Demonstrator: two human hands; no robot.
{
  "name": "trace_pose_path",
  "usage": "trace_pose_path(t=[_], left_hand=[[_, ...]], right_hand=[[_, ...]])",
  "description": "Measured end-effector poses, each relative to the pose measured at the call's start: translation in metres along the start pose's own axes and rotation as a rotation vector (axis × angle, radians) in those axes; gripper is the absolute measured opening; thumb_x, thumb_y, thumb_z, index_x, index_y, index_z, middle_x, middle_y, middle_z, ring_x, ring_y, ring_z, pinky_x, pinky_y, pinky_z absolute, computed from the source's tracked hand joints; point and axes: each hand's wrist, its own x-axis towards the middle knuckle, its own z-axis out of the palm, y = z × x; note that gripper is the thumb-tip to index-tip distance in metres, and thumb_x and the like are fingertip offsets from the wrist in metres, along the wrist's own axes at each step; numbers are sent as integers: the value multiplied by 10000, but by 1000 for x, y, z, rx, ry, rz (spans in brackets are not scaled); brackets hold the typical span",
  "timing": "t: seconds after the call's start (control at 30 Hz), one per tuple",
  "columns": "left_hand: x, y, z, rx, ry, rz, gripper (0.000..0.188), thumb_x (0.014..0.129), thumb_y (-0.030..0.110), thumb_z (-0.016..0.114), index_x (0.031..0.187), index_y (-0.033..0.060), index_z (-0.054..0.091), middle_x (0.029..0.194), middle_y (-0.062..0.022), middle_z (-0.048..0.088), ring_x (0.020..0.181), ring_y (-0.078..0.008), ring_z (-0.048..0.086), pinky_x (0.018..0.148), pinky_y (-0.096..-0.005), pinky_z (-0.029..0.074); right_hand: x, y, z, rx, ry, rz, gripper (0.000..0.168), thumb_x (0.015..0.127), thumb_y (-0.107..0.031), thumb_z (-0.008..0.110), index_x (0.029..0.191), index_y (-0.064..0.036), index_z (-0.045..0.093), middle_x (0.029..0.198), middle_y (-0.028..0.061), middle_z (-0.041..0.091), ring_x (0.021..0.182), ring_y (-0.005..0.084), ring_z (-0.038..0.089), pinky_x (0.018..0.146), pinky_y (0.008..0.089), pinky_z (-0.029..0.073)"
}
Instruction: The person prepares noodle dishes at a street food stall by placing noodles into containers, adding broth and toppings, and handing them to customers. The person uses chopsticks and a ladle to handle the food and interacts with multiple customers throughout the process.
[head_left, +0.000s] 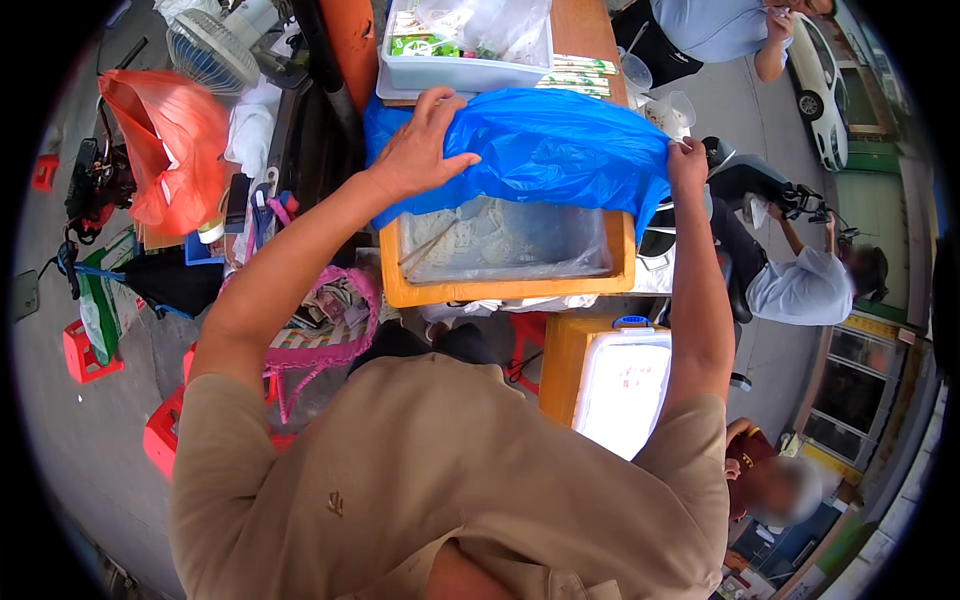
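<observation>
A blue plastic sheet (555, 150) lies bunched over the far part of an orange-yellow box (517, 292). The near part of the box is uncovered and shows clear plastic lining, pale noodle-like food (487, 232) and a pair of thin sticks, likely chopsticks (429, 244). My left hand (421, 142) rests at the sheet's left side, thumb and fingers spread; whether it grips any plastic is not clear. My right hand (686, 161) pinches the sheet's right corner between thumb and fingers, beyond the box's right edge.
Beyond the sheet stands a pale plastic tub (469, 75) with bags, beside wrapped chopsticks (581, 75). A pink basket (367, 315) holding banknotes is at the left, near a fan (214, 52) and a red bag (176, 150). People are at the right, one on a scooter.
</observation>
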Motion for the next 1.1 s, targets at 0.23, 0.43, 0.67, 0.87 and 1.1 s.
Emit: trace_pose_path(t=[0.23, 0.43, 0.67, 0.87, 1.1], left_hand=[[-34, -66, 17, 688, -416, 241, 241, 860, 309, 733, 1006, 118, 714, 1294, -86, 602, 1305, -350, 484, 1119, -560, 349], [34, -68, -51, 310, -128, -266, 248, 946, 264, 664, 1025, 30, 679, 1076, -118, 660, 968, -360, 637, 881, -392, 518], [35, -48, -57, 405, 112, -199, 273, 909, 256, 582, 846, 16, 695, 883, -230, 700, 874, -424, 685, 787, -529, 534], [15, -33, -49, 394, 176, -295, 252, 925, 256, 597, 896, 24, 690, 883, -239, 699, 876, -418, 693, 790, -529, 539], [-5, -18, -52, 281, 207, -115, 288, 963, 271, 657, 1101, 18, 661, 1133, -143, 657, 1057, -363, 633, 926, -405, 510]], right_hand=[[-216, -204, 26, 127, -302, -1026, 270, 827, -96, 726, 1089, -119, 666, 1082, 98, 591, 1001, 298, 569, 824, 409, 410], [-302, -173, 161, 212, -1321, -935, 319, 813, -128, 718, 1130, -98, 700, 1081, 140, 607, 1111, 349, 592, 997, 422, 494], [-290, -152, 179, 32, -1192, -1103, 138, 862, -110, 686, 985, -72, 737, 1027, 144, 629, 951, 350, 658, 879, 398, 543], [-224, -158, 220, 576, -1016, -291, 273, 971, -244, 614, 1130, -53, 727, 1108, 213, 699, 1199, 342, 612, 1011, 406, 493], [-219, -145, 367, 171, -272, -982, 413, 1034, -381, 458, 1186, -86, 704, 1214, 146, 706, 1146, 294, 648, 988, 417, 491]])
